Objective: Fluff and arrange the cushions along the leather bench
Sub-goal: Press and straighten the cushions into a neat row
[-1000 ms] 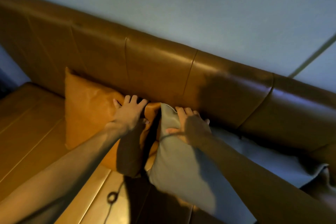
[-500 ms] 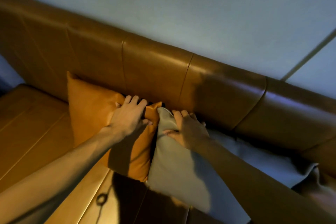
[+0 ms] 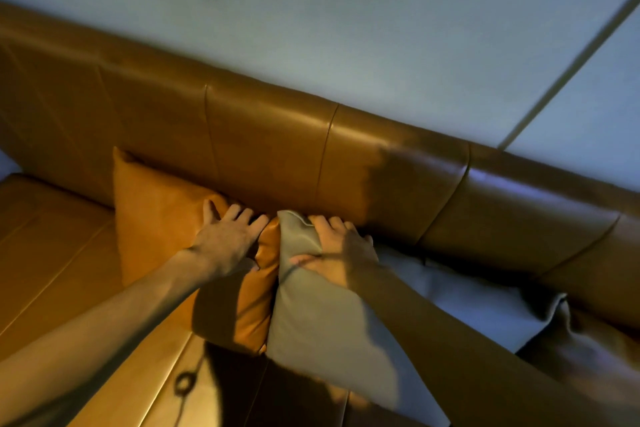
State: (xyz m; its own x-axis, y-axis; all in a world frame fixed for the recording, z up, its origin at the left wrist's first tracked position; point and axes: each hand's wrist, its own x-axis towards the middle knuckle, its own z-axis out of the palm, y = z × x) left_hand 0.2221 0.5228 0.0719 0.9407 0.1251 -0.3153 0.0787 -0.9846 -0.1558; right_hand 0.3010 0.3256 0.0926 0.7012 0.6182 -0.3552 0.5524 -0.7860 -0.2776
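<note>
While both hands are laid on adjoining cushions, the arranging step appears to be in hand. The left hand is spread flat, fingers fanned, and pressed on the upper inner corner of the tan leather cushion. The right hand is laid over the top of the grey fabric cushion, its fingers curled behind the upper edge and its thumb set on the front face, so that the corner is pinched. The two cushions are stood side by side with their inner edges touching, both leaned on the leather backrest along the back edge of the tabletop. A paler cushion is seen slumped to the right of the grey one, near the back edge, and another piece of fabric beyond it cannot be made out. A dark cord is seen lying on the seat by the near edge. Judged from this, the pair is nearly seated; the slumped cushion is next to be lifted, plumped and stood upright.
</note>
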